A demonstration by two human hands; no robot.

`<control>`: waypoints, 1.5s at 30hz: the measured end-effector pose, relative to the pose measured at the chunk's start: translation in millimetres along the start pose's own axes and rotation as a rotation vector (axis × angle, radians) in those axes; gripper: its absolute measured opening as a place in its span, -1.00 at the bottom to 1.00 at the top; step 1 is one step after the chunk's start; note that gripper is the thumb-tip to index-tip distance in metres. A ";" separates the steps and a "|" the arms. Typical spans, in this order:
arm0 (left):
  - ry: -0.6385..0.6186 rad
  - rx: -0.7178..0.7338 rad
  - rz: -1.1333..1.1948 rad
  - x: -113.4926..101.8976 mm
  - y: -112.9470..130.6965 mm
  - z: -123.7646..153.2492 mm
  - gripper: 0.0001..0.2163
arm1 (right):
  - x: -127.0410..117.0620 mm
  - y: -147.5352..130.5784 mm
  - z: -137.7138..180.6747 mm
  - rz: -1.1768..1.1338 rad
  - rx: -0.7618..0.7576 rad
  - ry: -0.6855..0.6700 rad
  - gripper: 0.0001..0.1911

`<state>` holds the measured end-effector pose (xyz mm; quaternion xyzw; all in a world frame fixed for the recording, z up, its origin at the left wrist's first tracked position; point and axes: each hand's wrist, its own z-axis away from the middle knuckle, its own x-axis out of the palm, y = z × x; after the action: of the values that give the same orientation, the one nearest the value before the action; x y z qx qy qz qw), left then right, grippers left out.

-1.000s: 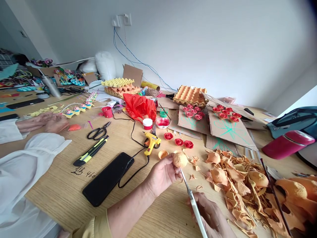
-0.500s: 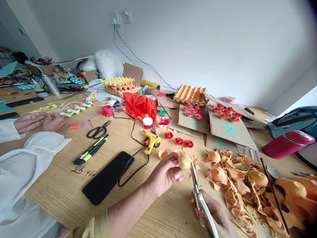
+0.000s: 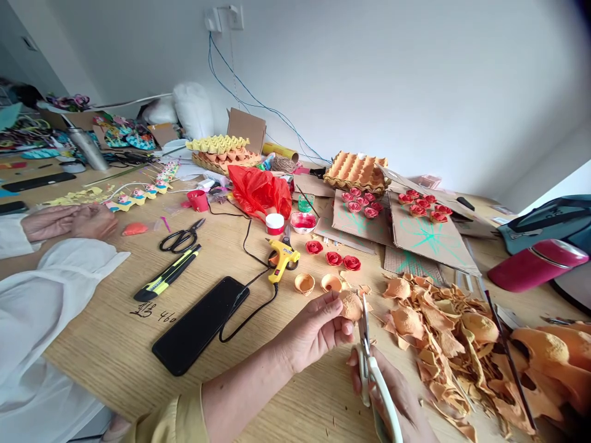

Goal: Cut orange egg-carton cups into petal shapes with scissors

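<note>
Between the thumb and fingers of my left hand [image 3: 318, 329] is a rounded orange egg-carton cup [image 3: 351, 306], its bumpy underside showing. My right hand [image 3: 392, 387] grips white-handled scissors [image 3: 379, 384]; their blades point away from me and touch the cup's right edge. Just beyond my left hand stand two trimmed orange cups [image 3: 305, 283]. Red paper roses [image 3: 333, 258] lie in a short row behind them. To my right spreads a heap of cut carton scraps [image 3: 446, 344], with uncut carton pieces [image 3: 545, 351] beside it.
A yellow glue gun [image 3: 281, 261], a black phone [image 3: 201, 326], a utility knife [image 3: 167, 275] and black scissors [image 3: 182, 237] lie to the left. Another person's hands [image 3: 69, 223] are at far left. Cardboard with roses [image 3: 422, 237] and a pink bottle [image 3: 538, 264] sit at right.
My left hand and the cup have shifted slightly right. The scissors have moved with them, their blades now more upright at the cup's edge. The view has tilted a little.
</note>
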<state>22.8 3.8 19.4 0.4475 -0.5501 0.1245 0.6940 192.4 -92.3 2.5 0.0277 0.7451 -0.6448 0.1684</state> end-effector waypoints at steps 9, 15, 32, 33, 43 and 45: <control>-0.005 -0.026 -0.065 1.4 -4.4 1.7 -0.72 | 0.9 -3.4 -1.4 0.079 -0.078 0.077 -0.54; -0.024 -0.022 -0.047 2.5 -6.5 2.5 -0.71 | 1.8 0.0 2.2 0.070 -0.080 0.105 -0.55; -0.017 0.037 -0.158 5.6 0.7 1.8 -0.65 | 1.1 12.7 6.3 0.038 -0.036 0.058 -0.59; -0.019 0.042 -0.181 5.2 1.6 1.7 -0.65 | 0.7 12.5 6.6 0.051 -0.037 0.055 -0.60; -0.034 0.077 -0.385 4.9 15.2 0.2 -0.62 | -4.1 8.3 7.7 0.130 -0.050 0.051 -0.61; -0.037 0.081 -0.389 5.2 15.8 0.3 -0.61 | -3.8 7.2 6.2 0.140 -0.061 0.047 -0.61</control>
<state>14.0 11.0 31.6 0.5750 -0.4604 0.0019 0.6763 199.2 -96.4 -3.9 0.0897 0.7644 -0.6075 0.1964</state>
